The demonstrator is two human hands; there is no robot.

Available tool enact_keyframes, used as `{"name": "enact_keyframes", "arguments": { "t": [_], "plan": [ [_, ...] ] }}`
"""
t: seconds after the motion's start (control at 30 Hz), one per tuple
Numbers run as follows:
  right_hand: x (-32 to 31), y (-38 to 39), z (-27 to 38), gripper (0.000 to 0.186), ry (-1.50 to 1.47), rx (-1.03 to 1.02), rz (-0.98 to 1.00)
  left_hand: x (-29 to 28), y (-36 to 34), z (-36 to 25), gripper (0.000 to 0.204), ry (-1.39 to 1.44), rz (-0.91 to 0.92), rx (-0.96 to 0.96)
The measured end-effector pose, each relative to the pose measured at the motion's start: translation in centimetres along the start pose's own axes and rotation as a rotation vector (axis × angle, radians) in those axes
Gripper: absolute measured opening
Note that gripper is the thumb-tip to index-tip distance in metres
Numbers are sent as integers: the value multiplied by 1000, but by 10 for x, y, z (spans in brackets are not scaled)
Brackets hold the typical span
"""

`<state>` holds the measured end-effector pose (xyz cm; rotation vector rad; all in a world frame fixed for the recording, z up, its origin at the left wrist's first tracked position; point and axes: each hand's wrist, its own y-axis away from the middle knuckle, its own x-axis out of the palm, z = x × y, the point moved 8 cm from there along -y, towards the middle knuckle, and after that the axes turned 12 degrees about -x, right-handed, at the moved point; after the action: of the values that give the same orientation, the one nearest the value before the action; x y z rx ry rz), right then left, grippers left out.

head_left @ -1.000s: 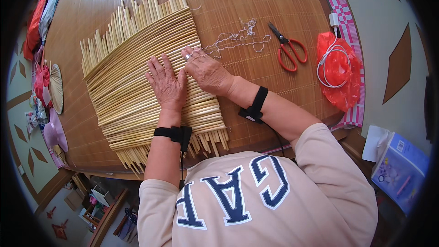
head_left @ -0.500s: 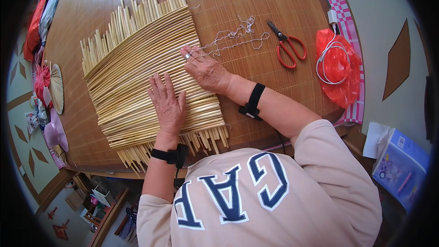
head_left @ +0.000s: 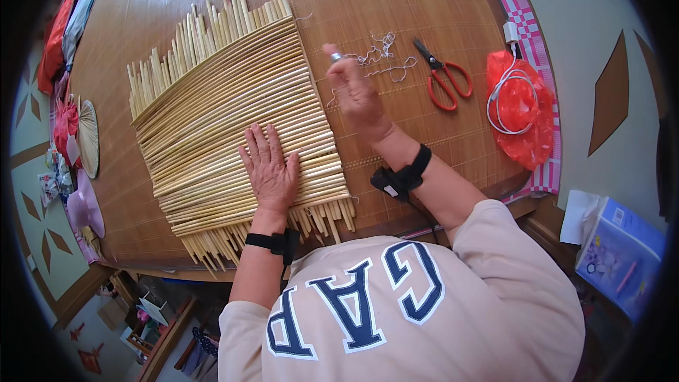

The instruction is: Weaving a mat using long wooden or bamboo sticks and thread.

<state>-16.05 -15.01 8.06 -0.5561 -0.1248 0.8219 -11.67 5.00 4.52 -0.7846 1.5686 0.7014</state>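
A mat of pale, straight sticks (head_left: 233, 102) lies before me, with rows of parallel sticks across it and uneven stick ends poking out along its far and near sides. My left hand (head_left: 272, 173) rests flat on its lower right part, fingers stretched out. Just off the mat's right edge, my right hand (head_left: 359, 99) is raised, its fingers curled in and a metal band on one finger. Thin white thread (head_left: 387, 69) runs by these fingers and seems pinched in them; the exact grip is hidden. Its slack lies tangled on the table to the right.
Red-handled scissors (head_left: 445, 78) lie right of the thread. Farther right are a red plastic bag (head_left: 527, 117) and a white cable (head_left: 493, 99). A woven fan (head_left: 88, 138) and a pink hat (head_left: 86, 205) sit at the left table edge. A blue package (head_left: 622, 258) is at the lower right.
My right hand has lifted off the mat's right edge and moved right, its fingers now curled. My left hand has shifted slightly right and down, still flat on the sticks.
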Motion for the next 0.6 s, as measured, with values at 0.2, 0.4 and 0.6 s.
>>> {"name": "enact_keyframes", "arguments": {
  "t": [0.2, 0.4, 0.6],
  "plan": [
    [-62, 53, 7, 7, 49, 185, -191, 2, 2, 2, 65, 0, -39, 13],
    [1, 113, 13, 8, -209, 413, 56, 5, 0, 2, 68, -9, -13, 16],
    [2, 115, 26, 9, -119, 265, -57, 4, 1, 3, 66, -8, -16, 16]
  ]
}}
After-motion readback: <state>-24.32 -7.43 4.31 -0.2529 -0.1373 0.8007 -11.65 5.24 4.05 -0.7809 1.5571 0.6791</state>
